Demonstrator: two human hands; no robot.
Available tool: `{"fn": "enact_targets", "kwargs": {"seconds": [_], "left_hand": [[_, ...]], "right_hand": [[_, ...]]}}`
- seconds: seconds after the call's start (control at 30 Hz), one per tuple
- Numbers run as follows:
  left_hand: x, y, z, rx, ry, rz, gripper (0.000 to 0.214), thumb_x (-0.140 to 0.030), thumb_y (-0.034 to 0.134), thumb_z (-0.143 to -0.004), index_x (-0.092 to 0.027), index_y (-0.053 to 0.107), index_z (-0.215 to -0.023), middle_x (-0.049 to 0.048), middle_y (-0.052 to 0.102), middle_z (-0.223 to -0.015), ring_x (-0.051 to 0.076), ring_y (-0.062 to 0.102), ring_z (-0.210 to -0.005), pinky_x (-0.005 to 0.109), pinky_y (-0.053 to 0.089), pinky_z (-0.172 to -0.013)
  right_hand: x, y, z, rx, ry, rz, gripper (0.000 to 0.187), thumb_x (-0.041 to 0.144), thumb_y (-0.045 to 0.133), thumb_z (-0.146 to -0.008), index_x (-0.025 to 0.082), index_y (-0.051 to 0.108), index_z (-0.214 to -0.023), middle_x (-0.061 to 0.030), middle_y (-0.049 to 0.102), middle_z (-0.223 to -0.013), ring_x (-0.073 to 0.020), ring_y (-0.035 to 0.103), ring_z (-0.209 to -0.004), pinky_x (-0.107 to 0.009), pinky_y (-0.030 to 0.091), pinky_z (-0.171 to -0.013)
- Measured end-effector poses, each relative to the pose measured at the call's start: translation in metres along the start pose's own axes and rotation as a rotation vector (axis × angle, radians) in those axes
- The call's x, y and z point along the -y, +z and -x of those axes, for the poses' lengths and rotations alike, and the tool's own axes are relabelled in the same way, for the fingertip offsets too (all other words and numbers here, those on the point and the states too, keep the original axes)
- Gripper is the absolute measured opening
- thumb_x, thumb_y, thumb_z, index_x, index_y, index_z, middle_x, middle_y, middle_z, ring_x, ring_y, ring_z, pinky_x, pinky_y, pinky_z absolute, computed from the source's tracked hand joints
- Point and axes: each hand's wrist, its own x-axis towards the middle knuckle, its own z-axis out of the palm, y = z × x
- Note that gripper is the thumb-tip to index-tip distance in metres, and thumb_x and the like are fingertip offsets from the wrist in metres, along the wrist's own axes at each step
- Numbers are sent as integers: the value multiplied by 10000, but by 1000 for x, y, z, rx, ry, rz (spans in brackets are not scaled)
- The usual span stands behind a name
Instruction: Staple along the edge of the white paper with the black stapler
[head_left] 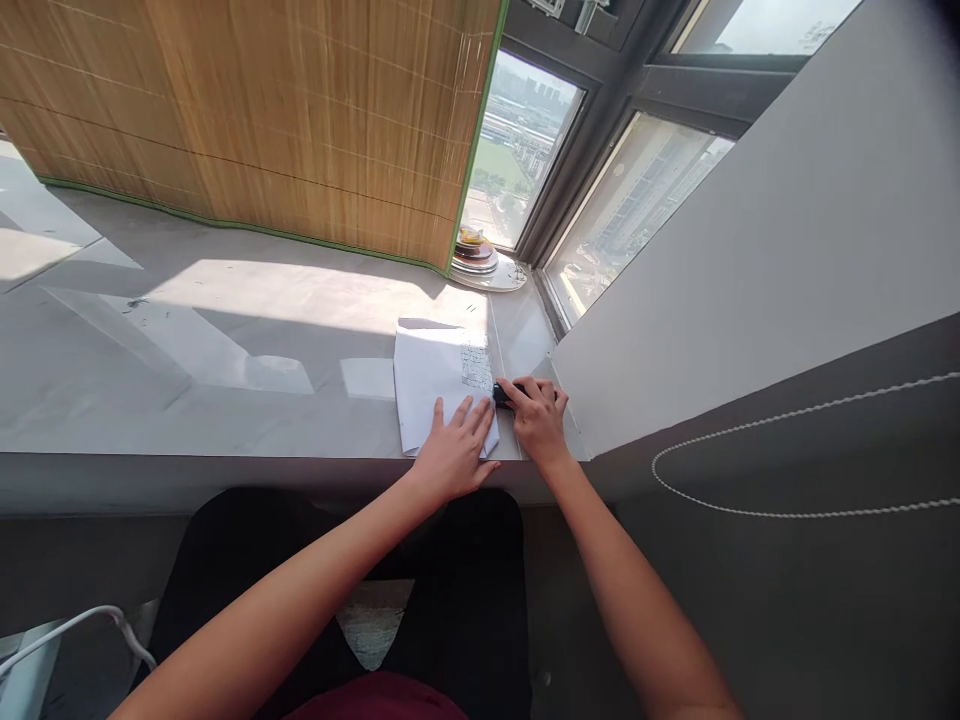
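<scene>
A white sheet of paper [435,375] with a block of small printed text lies on the grey window ledge [225,390]. My left hand [455,447] rests flat on the paper's near right corner, fingers spread. My right hand [538,418] is closed round a small dark object [504,394] pressed at the paper's right edge; I cannot make out what the object is.
A bamboo blind [285,110] with a green border hangs behind the ledge. A stack of round dishes [480,260] sits by the window corner. A white wall panel [750,250] rises to the right, with a beaded cord [750,420] on the dark wall. A white cable [75,630] is lower left.
</scene>
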Motion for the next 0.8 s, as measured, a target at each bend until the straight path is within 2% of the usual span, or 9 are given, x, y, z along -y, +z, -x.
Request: {"fn": "enact_targets", "kwargs": {"seconds": [0.13,0.23,0.37,0.53,0.6,0.67,0.73,0.8], "left_hand": [[0,1,-1,16,-8,-16,791,-613,469,-1008,-209,331,-1674,117,296,-1728,399,257,-1593,736,160,-1261],[1,0,-1,13,-8,-17,785,-614,471,-1009,-221,330,-1674,113,295,-1730,396,261,-1592,737,160,-1261],[4,1,-1,16,-7,-7,781,-625,471,-1010,-207,359,-1661,134,328,-1715,400,273,-1585,751,147,-1257],[0,1,-2,25,-9,23,802,-671,516,-986,-191,417,-1622,174,359,-1696,417,275,-1580,763,166,-1245],[-1,-8,0,-14,-6,51,820,-703,529,-968,-183,440,-1597,189,379,-1681,431,262,-1581,759,194,-1237],[6,-25,3,-110,5,87,717,-659,518,-995,-201,488,-1546,178,435,-1640,410,324,-1553,705,244,-1245],[27,-47,9,-230,-8,120,505,-519,481,-1050,-221,561,-1450,151,526,-1545,348,480,-1439,600,347,-1224],[65,-68,18,-324,-97,132,349,-370,456,-1057,-211,626,-1317,142,602,-1400,296,597,-1254,498,468,-1118]], "right_hand": [[0,2,0,17,-31,45,498,126,448,-1042,385,646,-1417,-82,673,-1308,-312,497,-1176,-490,297,-1008],[-2,7,0,-19,-5,-22,467,168,463,-1051,373,638,-1433,-84,666,-1298,-306,507,-1172,-459,335,-989],[-8,14,0,-124,149,-163,448,242,452,-1061,312,604,-1477,-98,660,-1253,-285,539,-1107,-395,397,-904],[-18,19,0,-236,330,-175,440,274,458,-1042,250,632,-1445,-137,677,-1199,-303,560,-1070,-402,443,-876],[-19,16,1,-290,344,-205,409,286,470,-1039,194,662,-1389,-148,694,-1145,-305,580,-1043,-416,466,-896],[-14,10,2,-390,357,-222,373,306,475,-1045,158,687,-1313,-160,697,-1112,-315,592,-1046,-439,477,-935],[1,2,3,-500,367,-236,357,336,481,-1055,155,685,-1285,-169,685,-1122,-326,595,-1082,-456,481,-968],[27,-5,-1,-533,344,-285,352,365,510,-1055,165,674,-1294,-167,674,-1122,-326,603,-1087,-445,495,-952]]}}
